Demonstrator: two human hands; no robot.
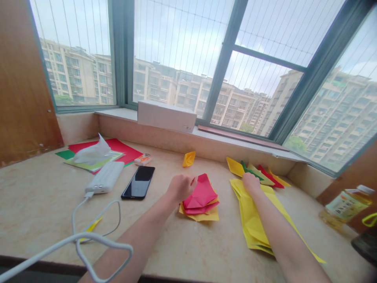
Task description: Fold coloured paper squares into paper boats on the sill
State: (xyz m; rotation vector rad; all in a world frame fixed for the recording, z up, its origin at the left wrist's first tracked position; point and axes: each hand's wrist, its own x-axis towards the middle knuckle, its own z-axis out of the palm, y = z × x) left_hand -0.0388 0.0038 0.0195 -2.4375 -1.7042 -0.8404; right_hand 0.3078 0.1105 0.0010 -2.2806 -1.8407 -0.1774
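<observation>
My left hand (182, 187) is closed at the left edge of a stack of creased red paper (201, 192), and its fingertips are hidden. Orange paper (203, 216) sticks out from under the red. My right hand (251, 182) is closed too, at the far end of a pile of yellow paper sheets (250, 224). Just beyond it lies a fanned row of folded paper pieces: a yellow one (235, 166), a green one, a pale one and a red one (271, 177). What the right fingers hold is hidden. A small orange folded paper piece (189, 159) stands apart near the back.
On the left are a black phone (138, 182), a white power bank (105, 177) with a looping white cable (97, 235), and coloured sheets (126, 149) under a tissue pack. A white box (166, 116) sits on the sill. A bottle (349, 202) stands at right.
</observation>
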